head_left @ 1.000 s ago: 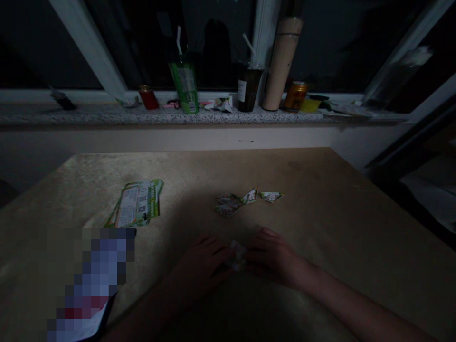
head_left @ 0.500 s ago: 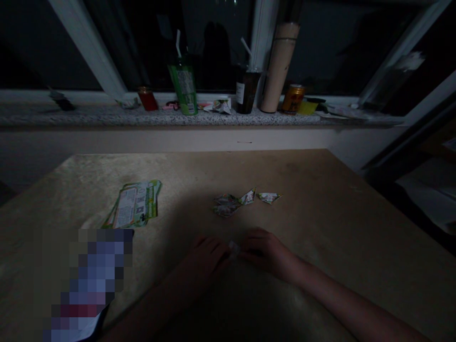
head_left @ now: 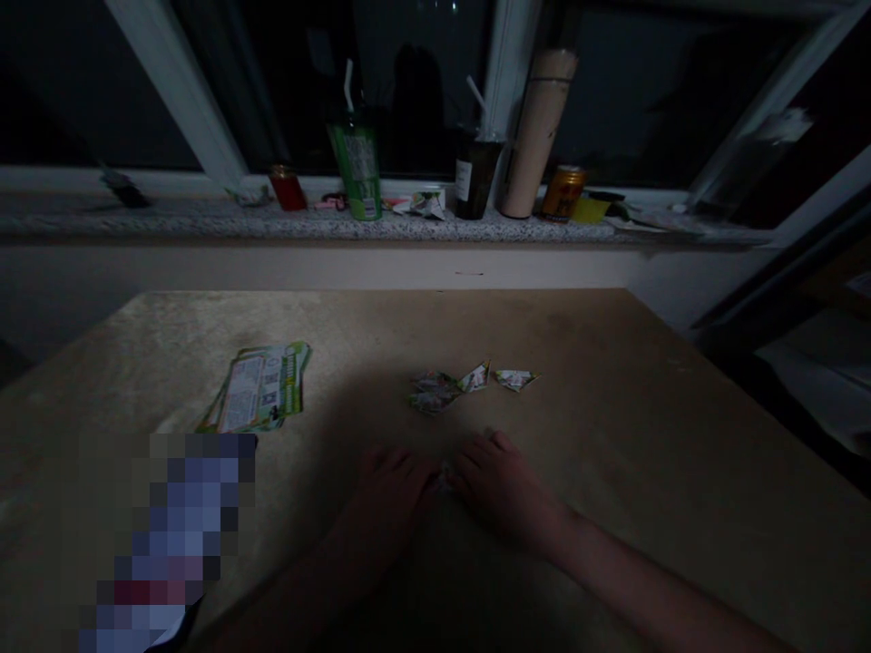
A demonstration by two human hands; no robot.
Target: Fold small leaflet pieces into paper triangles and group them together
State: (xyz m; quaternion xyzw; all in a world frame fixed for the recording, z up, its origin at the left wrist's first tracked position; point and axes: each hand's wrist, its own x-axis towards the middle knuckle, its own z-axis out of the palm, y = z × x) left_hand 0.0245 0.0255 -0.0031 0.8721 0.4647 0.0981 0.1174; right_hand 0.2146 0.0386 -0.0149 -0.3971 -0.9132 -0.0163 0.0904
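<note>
My left hand (head_left: 401, 485) rests low over the table with its fingers closed at a small pale piece of paper (head_left: 442, 477). From the other side, my right hand (head_left: 500, 485) presses its fingers and thumb on the same piece, the thumb largely hidden beneath. Deep shadow hides the paper's folds and edges. Just beyond the hands lie several small folded paper pieces (head_left: 435, 392) with printed sides, a bit overlapped. One folded triangle (head_left: 474, 376) leans at their right, and another folded triangle (head_left: 515, 378) lies apart from it.
A fanned stack of green printed sheets (head_left: 262, 390) lies on the table (head_left: 585, 336) at left, near a blurred-out phone-like object (head_left: 181, 526). On the stone windowsill (head_left: 408, 231) stand a green cup (head_left: 358, 172), a dark cup (head_left: 474, 181), a tall flask (head_left: 537, 136), a can (head_left: 563, 192) and a red jar (head_left: 287, 189).
My right hand has turned flatter and moved slightly left over the paper, now covering more of it. My left hand is nearly where it was. The view has shifted slightly.
</note>
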